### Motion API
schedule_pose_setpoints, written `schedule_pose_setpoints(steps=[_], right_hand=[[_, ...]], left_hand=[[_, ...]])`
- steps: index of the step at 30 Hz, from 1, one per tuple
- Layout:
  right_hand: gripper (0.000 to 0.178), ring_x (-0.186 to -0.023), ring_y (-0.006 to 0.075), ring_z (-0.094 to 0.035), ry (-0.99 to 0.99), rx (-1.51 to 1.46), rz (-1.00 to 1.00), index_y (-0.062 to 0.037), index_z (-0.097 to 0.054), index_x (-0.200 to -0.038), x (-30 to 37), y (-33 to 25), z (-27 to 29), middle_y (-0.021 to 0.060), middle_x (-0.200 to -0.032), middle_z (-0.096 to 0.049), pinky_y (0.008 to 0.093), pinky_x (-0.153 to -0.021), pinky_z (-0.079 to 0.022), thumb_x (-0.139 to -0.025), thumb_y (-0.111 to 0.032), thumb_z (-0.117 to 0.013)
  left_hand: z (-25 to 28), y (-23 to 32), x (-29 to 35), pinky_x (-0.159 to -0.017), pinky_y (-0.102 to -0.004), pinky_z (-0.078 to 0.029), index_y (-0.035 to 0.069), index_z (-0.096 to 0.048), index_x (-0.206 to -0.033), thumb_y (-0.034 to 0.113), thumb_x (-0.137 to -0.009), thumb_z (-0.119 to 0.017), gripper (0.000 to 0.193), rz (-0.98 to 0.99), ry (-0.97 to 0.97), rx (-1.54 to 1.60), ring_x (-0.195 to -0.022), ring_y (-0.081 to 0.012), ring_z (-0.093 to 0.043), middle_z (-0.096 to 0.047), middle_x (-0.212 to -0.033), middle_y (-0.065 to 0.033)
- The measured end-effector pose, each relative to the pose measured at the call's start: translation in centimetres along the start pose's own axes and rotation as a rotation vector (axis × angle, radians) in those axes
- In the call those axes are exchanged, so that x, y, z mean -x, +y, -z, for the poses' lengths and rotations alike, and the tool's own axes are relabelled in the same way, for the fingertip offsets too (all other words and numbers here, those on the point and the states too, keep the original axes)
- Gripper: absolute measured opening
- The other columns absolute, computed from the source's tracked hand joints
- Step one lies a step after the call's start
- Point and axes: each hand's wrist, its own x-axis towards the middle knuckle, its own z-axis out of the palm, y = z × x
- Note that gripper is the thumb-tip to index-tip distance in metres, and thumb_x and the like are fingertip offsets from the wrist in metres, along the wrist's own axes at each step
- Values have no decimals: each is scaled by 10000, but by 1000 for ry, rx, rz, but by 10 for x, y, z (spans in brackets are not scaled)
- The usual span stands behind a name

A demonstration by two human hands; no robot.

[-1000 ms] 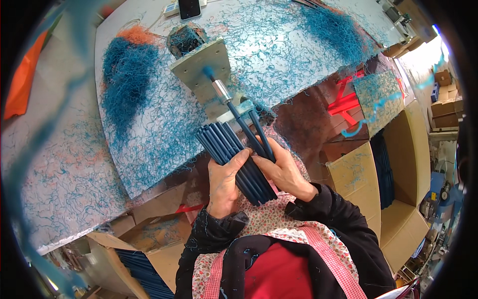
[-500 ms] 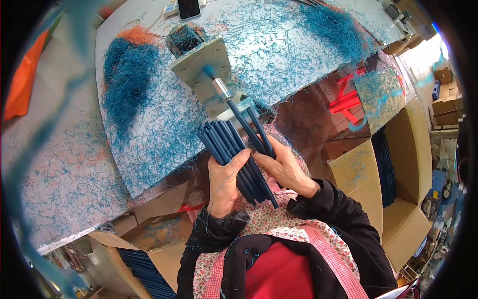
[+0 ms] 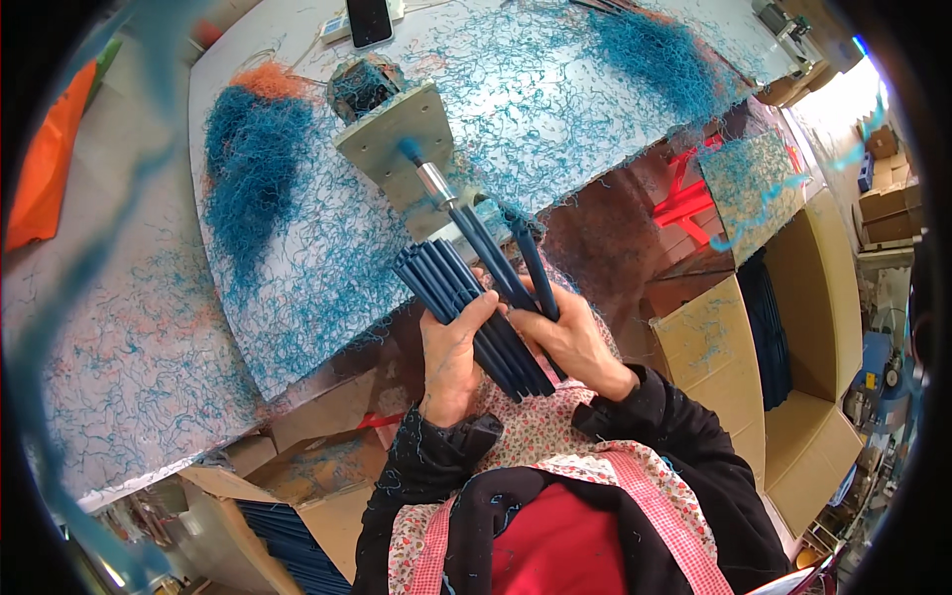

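A bundle of thin dark blue plastic rods (image 3: 432,276) lies slantwise in my left hand (image 3: 451,362), the thumb pressed across it. My right hand (image 3: 577,345) is closed round a few more such rods (image 3: 493,256). The upper end of one or two of these sits at the tip of a shiny metal spindle (image 3: 434,184); whether a rod is inside it I cannot tell. Another rod (image 3: 535,266) in that hand leans apart, to the right. The spindle sticks out from a pale metal plate (image 3: 392,149), with a motor-like part (image 3: 363,87) behind it.
Blue shavings litter the white table (image 3: 327,337), with a large heap (image 3: 253,169) at left and another (image 3: 659,64) at far right. A phone (image 3: 371,22) lies at the back. Cardboard boxes (image 3: 813,307) holding dark rods stand at right and lower left (image 3: 228,480).
The separate rod in my right hand has swung away from the spindle, to the right. Two rods now lie side by side at the spindle tip. My left hand stays round the bundle.
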Motion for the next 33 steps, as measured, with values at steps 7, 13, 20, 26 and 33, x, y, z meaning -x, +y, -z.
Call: schedule_pose_setpoints(steps=[7,13,20,26,33], right_hand=[[302,-630,42,-474,0,12,117,-8,-601,-1146,-5,5,-2,-17,-699,-529,246,-532,-384,-881,-146,-648],[318,-623,60,-478,6,62,-5,-8,-602,-1138,9,10,-2,-18,-678,-526,268,-530,-394,-857,-148,-649],[242,-631,71,-523,-92,147,41,-9,-578,-1065,-12,-3,8,22,-699,-572,266,-534,-419,-865,-136,-624],[293,-604,79,-561,-33,-101,59,-1,-524,-1093,20,10,-3,17,-727,-585,245,-528,-439,-868,-135,-654],[207,-591,68,-529,-86,88,64,-1,-584,-1052,-11,-6,3,3,-705,-564,240,-511,-420,-887,-122,-615]], left_hand=[[6,-1,18,-753,-294,-550,6,-603,-1098,3,-809,-716,311,73,-12,-14,-824,-152,-648,-649,-923,-45],[10,3,12,-782,-302,-554,6,-595,-1121,-6,-799,-734,351,13,-18,-63,-884,-174,-667,-688,-995,-105],[3,11,4,-769,-284,-550,8,-585,-1137,22,-798,-746,376,-29,11,-74,-858,-172,-673,-697,-943,-102],[-12,13,-4,-714,-273,-533,-4,-596,-1104,89,-827,-743,327,-37,-54,-16,-778,-135,-636,-657,-924,-60],[4,0,2,-709,-276,-530,6,-592,-1092,90,-817,-757,332,-14,36,-38,-767,-145,-633,-640,-879,-55]])
